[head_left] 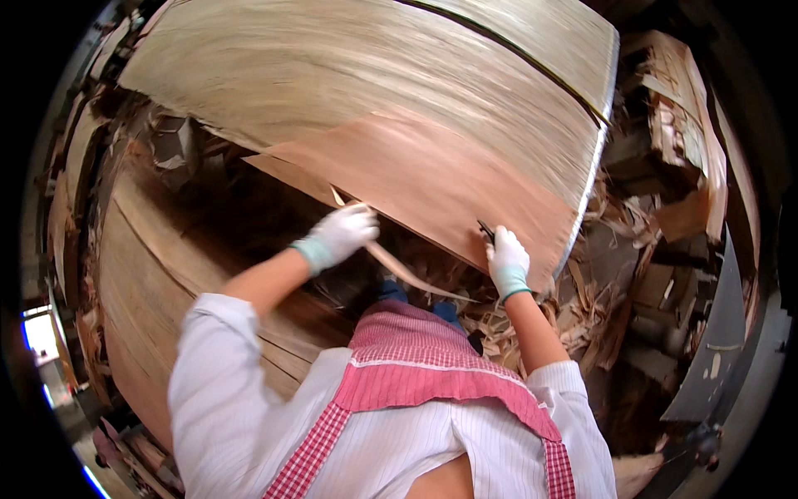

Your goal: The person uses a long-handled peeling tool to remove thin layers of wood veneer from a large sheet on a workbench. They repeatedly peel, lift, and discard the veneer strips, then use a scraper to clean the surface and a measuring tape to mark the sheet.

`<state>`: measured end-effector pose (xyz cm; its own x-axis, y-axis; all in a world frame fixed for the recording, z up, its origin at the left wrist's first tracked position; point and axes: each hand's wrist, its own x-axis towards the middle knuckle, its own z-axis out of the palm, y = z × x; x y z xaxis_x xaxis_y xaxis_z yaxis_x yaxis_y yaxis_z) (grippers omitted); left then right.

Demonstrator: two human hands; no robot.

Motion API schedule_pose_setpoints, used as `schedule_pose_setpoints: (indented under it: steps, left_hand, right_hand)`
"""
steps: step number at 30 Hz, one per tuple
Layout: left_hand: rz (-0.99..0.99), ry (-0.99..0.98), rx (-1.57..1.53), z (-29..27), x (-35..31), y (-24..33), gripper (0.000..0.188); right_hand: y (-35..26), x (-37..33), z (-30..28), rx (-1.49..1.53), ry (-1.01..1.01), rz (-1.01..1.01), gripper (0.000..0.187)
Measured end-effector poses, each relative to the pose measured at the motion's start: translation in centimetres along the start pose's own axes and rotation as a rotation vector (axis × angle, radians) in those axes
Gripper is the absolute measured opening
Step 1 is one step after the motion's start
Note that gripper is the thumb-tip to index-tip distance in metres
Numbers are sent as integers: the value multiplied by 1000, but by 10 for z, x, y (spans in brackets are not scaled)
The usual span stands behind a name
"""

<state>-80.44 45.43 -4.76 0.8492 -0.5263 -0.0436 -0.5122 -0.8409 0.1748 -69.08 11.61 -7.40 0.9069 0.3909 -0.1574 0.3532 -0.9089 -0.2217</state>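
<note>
The veneer strip (pixel 401 269) hangs — narrow, pinkish, curved.

The left hand (pixel 342 234) is blurred, covering part of the strip (pixel 401 269). The right hand (pixel 509 259) hides most of the black tool (pixel 485 227), its kind unclear. The far edge crops the pale wood (pixel 307 71).

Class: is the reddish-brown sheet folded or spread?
Spread: the reddish-brown sheet lies flat on the paler wood, with no fold showing.
</note>
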Motion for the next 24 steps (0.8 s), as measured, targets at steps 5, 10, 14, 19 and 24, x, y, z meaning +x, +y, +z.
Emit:
schedule_pose_setpoints:
  steps: [5, 10, 14, 19, 24]
  left_hand:
    - [-1171, 165, 541, -105, -331, -157, 26]
    - [-1594, 498, 700, -204, -364, -175, 32]
    - [-1177, 45, 702, -125, -178, -124, 17]
    - [-726, 145, 7, -9, -32, -30, 19]
    - [-644, 513, -54, 51, 10, -61, 33]
  right_hand:
    - [0, -4, 10, -9, 20, -70, 31]
    - [4, -1, 10, -12, 11, -48, 29]
    - [0, -1, 8, -19, 7, -8, 25]
    - [2, -1, 12, 14, 22, -28, 22]
    - [-4, 3, 4, 20, -31, -42, 21]
